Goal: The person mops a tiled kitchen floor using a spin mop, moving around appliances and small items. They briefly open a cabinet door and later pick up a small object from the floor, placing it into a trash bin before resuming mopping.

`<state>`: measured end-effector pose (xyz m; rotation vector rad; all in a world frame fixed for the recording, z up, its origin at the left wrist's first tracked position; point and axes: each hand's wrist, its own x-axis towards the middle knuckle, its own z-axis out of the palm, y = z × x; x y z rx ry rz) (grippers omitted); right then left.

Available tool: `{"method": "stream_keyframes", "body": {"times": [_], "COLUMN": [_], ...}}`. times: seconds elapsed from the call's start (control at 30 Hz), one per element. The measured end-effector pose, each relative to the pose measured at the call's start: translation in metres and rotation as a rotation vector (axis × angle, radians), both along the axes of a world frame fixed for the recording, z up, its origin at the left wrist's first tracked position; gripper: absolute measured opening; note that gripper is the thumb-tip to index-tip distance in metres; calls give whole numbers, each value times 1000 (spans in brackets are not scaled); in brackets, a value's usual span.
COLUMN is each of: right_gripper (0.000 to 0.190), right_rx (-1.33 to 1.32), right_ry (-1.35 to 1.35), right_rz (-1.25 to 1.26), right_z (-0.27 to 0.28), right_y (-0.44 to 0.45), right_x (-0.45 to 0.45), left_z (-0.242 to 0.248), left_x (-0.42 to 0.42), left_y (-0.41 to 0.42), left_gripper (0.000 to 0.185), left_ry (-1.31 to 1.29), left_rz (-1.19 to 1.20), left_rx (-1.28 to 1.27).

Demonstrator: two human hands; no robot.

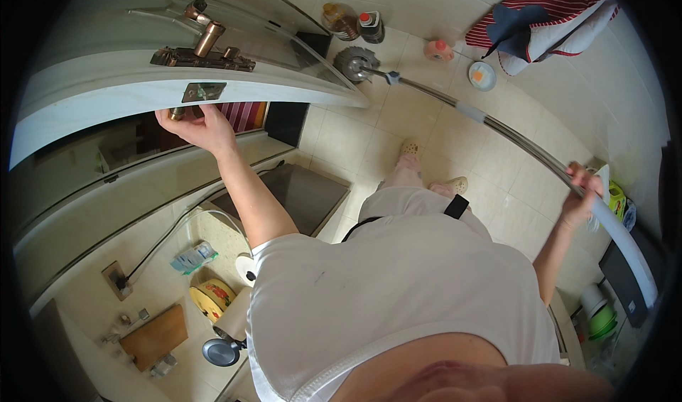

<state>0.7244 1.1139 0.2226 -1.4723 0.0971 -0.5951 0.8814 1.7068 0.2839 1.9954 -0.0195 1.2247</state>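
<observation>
My left hand [200,127] is at the near face of a white-edged door [298,94]. Its fingers are around a bronze-coloured door handle [176,113], mostly hidden by the hand. A metal latch plate [204,92] is set in the door's edge, and the opposite lever handle [209,40] sticks out on the far face. Out to the side, my right hand [585,191] grips a long metal pole [525,145] with a pale grip section [626,247]. At the pole's far end, a round grey bristled head [356,64] rests near the floor by the door.
Beyond the door stand two bottles of dark liquid [371,26], a pink bottle [439,51] and a small bowl [482,76]. A striped cloth [533,24] hangs on the wall. Behind my left arm are a dark panel [290,197], a yellow enamel pot [212,298] and a wooden board [154,337].
</observation>
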Motion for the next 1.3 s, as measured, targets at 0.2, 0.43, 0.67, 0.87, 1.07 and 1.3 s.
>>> {"method": "stream_keyframes", "body": {"times": [0.2, 0.43, 0.67, 0.87, 1.07, 1.3], "right_gripper": [24, 21, 33, 21, 16, 21], "right_rx": [-71, -104, 149, 699, 836, 694], "right_ry": [102, 727, 1341, 1389, 1349, 1237], "right_rz": [98, 553, 751, 519, 316, 404], "right_z": [77, 82, -15, -71, -59, -103], "right_y": [-18, 92, 127, 128, 103, 89], "right_x": [-63, -86, -67, -33, -47, 4], "left_z": [2, 7, 13, 14, 15, 11], "left_x": [4, 12, 15, 27, 40, 47], "left_y": [-2, -16, -16, -25, -44, -55], "left_gripper": [58, 54, 39, 46, 41, 43], "left_ry": [24, -31, -27, -34, -24, -1], "left_rz": [24, 2, 48, 46, -22, 10], "left_rx": [53, 216, 336, 372, 329, 362]}}
